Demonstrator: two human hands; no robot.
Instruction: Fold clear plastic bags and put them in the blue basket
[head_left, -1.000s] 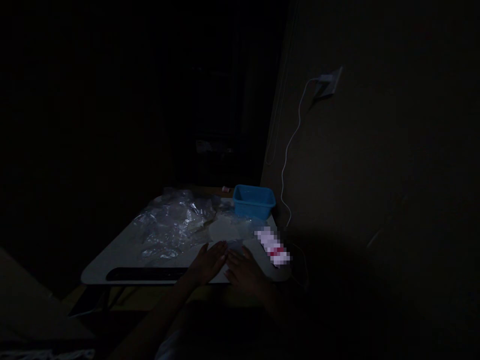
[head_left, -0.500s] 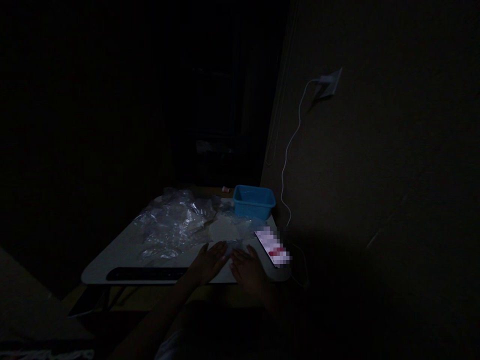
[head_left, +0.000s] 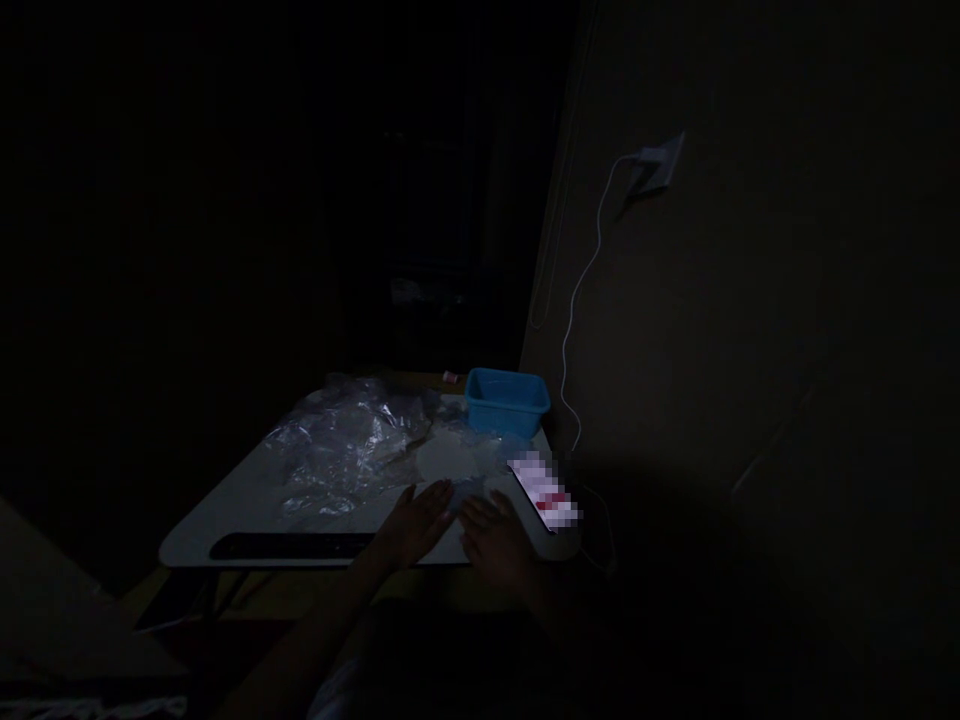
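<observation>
My left hand [head_left: 415,524] lies palm down at the front of a white table [head_left: 240,500], fingers stretched out. Beside it, a small gap away, my right hand [head_left: 495,535] rests the same way with its fingers extended. Just beyond the fingertips is a bit of clear plastic [head_left: 469,487]; whether the fingers touch it I cannot tell in the dim light. A large crumpled heap of clear plastic bags [head_left: 356,430] spreads over the left and back of the table. To the right of my right hand lies a phone [head_left: 544,490] with its screen lit and blurred out.
A blue plastic basin [head_left: 508,403] stands at the back right corner. Behind it to the left is a small pale cup-like item [head_left: 450,378]. A white cable [head_left: 574,300] hangs from a wall socket [head_left: 658,165]. A dark slot [head_left: 289,546] runs along the table's front edge.
Both hands stay in nearly the same place on the table. The view has shifted very slightly; nothing has been picked up or let go.
</observation>
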